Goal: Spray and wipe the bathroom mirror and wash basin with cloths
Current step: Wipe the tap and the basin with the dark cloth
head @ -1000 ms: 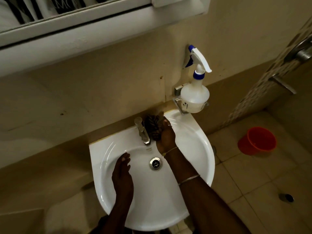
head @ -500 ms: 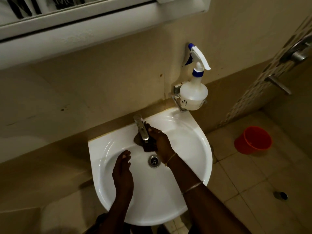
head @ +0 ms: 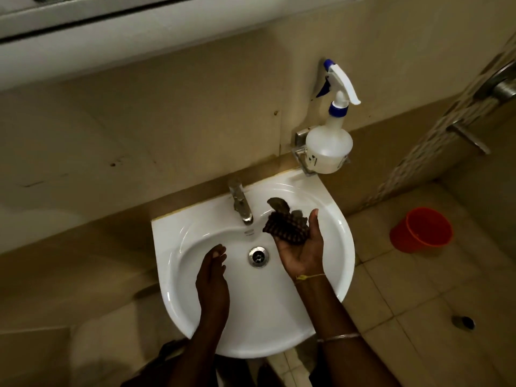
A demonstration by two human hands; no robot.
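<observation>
The cloth (head: pixel 286 224), dark and checked, lies bunched on the upturned fingers (head: pixel 314 219) of the right hand (head: pixel 303 252). It is over the right side of the basin (head: pixel 251 317), just right of the tap (head: pixel 240 202) and apart from it. The fingers are released: the palm is flat and the thumb stands straight beside the cloth, so the cloth is carried, not gripped.

0.5 s ago this hand was palm down, pressing the cloth at the foot of the tap. It has since swung right and rolled over to face up. The left hand (head: pixel 212 277) has kept its place.

The right forearm comes in from the lower right, over the basin's front rim, with the wrist bent back. The left hand lies palm down inside the bowl, left of the drain (head: pixel 258 256). Its fingers are relaxed, close together and empty, with the tips toward the tap.

A spray bottle (head: pixel 329 146) sits in a wall holder above the basin's right corner.
</observation>
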